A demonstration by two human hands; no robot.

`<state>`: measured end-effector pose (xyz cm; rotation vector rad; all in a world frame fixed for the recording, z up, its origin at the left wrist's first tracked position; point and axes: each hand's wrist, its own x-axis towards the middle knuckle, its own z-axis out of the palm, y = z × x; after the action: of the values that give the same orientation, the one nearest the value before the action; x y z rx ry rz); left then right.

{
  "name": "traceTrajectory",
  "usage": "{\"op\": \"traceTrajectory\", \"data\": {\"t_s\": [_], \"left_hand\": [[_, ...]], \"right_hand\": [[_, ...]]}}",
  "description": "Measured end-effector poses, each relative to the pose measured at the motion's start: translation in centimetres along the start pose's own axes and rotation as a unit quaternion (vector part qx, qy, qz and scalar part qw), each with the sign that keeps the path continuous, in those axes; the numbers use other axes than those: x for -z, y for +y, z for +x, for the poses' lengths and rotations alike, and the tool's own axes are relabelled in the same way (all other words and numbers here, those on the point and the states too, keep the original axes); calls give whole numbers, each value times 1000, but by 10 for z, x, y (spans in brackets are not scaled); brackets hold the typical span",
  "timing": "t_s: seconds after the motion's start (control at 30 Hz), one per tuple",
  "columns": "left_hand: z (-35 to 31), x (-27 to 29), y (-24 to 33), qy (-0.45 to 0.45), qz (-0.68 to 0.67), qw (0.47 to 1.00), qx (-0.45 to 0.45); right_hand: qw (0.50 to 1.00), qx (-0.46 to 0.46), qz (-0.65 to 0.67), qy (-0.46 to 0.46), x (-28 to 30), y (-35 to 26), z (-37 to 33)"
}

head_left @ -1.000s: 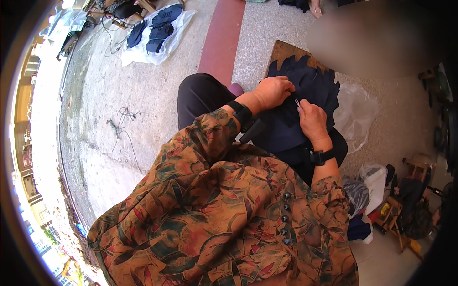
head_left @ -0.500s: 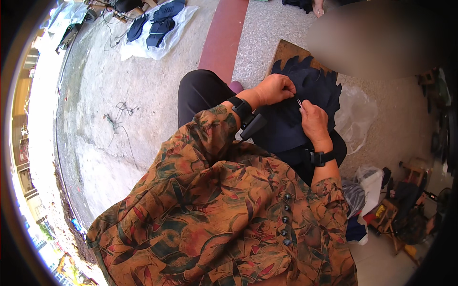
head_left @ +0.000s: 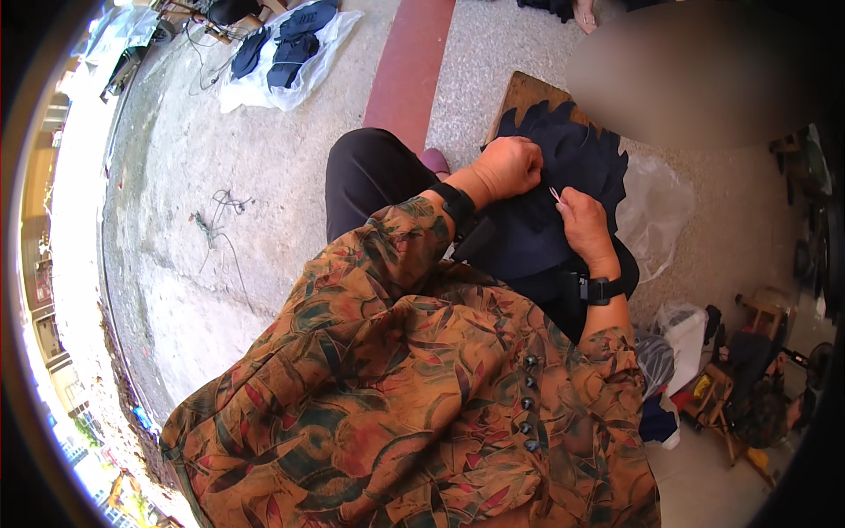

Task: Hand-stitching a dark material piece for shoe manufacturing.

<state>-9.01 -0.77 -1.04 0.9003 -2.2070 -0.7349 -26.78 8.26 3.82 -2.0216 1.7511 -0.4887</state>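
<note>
Chiefly Cloth: Overlapping Dark Navy Fabric Pieces with Pointed, Scalloped Edges

Fabric pieces — laid in a fanned pile; the far end covered part of a brown wooden board, the near end reached the lap of a person in black trousers.

Left hand — fingers curled in, held over the left side of the pile; whether they pinched anything could not be told.

Right hand — closed on a thin, silvery two-pronged tool, its tips over the cloth and directed toward the left hand. The two hands were near each other, not touching.

Worn: a loose brown shirt printed with green and red leaves; a black strap on each wrist.

Surroundings: a crumpled clear plastic bag, right of the pile; a flat red strip on the floor; dark cloth bundles on a translucent white plastic sheet, upper left; a tangled thin dark cord on grey concrete.
</note>
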Motion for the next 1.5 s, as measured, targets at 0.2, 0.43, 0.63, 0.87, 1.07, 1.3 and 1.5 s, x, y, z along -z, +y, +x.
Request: {"op": "traceTrajectory", "data": {"t_s": [0.2, 0.43, 0.63, 0.87, 1.07, 1.3, 1.5], "left_hand": [[-1, -1, 4, 12, 26, 999, 30], [-2, 4, -1, 7, -24, 1000, 11], [-3, 7, -11, 5, -117, 993, 8], [-1, 11, -5, 2, -146, 986, 82], [5, 13, -7, -43, -180, 975, 125], [7, 12, -14, -58, -173, 978, 101], [2, 13, -11, -61, -131, 990, -3]], "right_hand": [[996, -12, 77, -44, 6, 4, -3], [999, 20, -23, 29, -8, -3, -5], [999, 16, -33, 25, -9, -3, -3], [998, 7, -53, 28, -8, -7, -2], [999, -1, -29, 18, -8, -8, -1], [1000, -6, -19, 15, -4, -11, 0], [999, -15, -27, 9, -5, -10, 0]]}}
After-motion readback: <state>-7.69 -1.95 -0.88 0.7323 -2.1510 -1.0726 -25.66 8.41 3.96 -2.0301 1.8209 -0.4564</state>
